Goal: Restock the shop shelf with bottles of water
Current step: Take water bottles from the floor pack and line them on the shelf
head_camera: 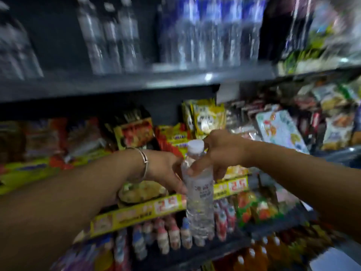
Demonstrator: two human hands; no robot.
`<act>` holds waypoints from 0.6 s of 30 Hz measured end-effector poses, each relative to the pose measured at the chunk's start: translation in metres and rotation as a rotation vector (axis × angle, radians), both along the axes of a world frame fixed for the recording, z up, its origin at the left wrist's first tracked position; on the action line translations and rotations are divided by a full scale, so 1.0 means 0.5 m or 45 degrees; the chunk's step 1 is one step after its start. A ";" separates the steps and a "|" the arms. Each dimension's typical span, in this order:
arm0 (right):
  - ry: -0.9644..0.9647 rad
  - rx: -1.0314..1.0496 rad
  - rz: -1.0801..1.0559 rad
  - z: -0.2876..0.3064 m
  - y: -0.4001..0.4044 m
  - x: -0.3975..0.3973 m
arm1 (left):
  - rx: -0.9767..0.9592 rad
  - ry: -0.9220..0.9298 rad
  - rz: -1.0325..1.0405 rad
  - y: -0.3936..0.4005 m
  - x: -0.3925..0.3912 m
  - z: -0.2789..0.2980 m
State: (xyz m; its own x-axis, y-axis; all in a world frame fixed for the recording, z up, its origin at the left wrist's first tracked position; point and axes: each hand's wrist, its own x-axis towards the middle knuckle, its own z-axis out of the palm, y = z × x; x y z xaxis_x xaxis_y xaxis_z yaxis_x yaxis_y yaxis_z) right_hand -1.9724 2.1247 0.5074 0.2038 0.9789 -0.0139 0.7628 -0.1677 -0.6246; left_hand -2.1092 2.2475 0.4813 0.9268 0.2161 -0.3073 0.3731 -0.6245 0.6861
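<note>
Gripping one water bottle (199,194) between both hands, upright, in front of the snack shelf (148,210). Left hand (166,171) wraps the upper body from the left; right hand (218,153) clasps shoulder and neck from the right. Grey upper shelf (117,85) above holds blurred stocked bottles (211,36).

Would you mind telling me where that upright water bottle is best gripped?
Probably around the labelled middle of the water bottle, from its right side: it stands upright, the body is straight there, and the neck narrows below the cap.
</note>
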 end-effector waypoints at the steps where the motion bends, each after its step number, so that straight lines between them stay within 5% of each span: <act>1: 0.014 0.046 -0.005 0.060 -0.003 -0.010 | -0.024 -0.043 0.018 0.000 -0.012 0.057; 9: 0.034 0.436 -0.055 0.444 0.020 -0.078 | -0.060 -0.495 0.187 0.027 -0.115 0.392; 18: 0.111 0.703 -0.159 0.650 0.173 -0.159 | 0.147 -0.843 0.365 0.146 -0.176 0.530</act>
State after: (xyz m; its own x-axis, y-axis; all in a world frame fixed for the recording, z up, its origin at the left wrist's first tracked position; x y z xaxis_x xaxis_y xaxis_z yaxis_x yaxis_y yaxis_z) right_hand -2.0520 2.2113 0.8322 0.3396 0.8143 0.4708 0.6997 0.1158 -0.7050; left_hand -2.1974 2.3207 0.7465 0.8125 0.4753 0.3375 0.0622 -0.6464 0.7605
